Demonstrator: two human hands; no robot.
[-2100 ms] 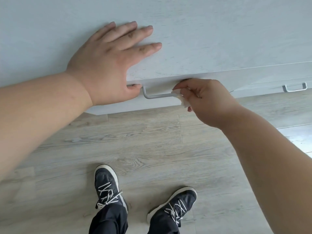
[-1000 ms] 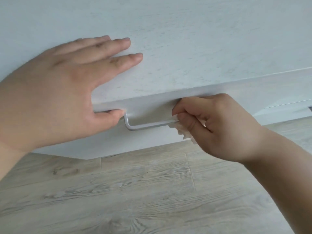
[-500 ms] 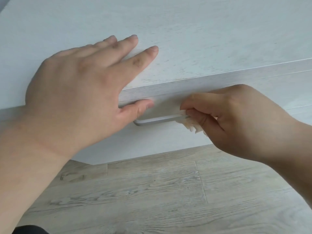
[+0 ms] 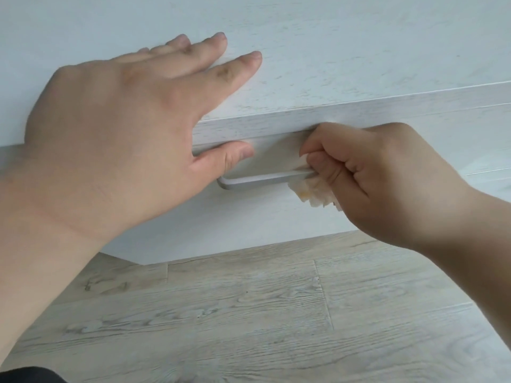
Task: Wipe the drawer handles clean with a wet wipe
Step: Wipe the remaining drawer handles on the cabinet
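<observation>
A silver bar handle [image 4: 260, 179] sticks out from the white drawer front [image 4: 249, 222]. My right hand [image 4: 381, 178] is shut on a crumpled white wet wipe [image 4: 312, 193], pinched around the handle's right end, which is hidden by the fingers. The wipe has a small yellowish spot. My left hand [image 4: 121, 139] lies flat and open on the white cabinet top [image 4: 331, 51], fingers spread, with the thumb hooked over the front edge just above the handle's left end.
Pale wood-grain floorboards [image 4: 249, 313] run below the drawer. The cabinet front continues to the right [image 4: 486, 150] with more drawer seams. A dark piece of my clothing [image 4: 25, 375] shows at the bottom left corner.
The view has moved closer and lower, dropping my shoes and a second handle out of view. My right hand still grips the wipe at the handle's right end, shifting slightly. My left hand stays on top.
</observation>
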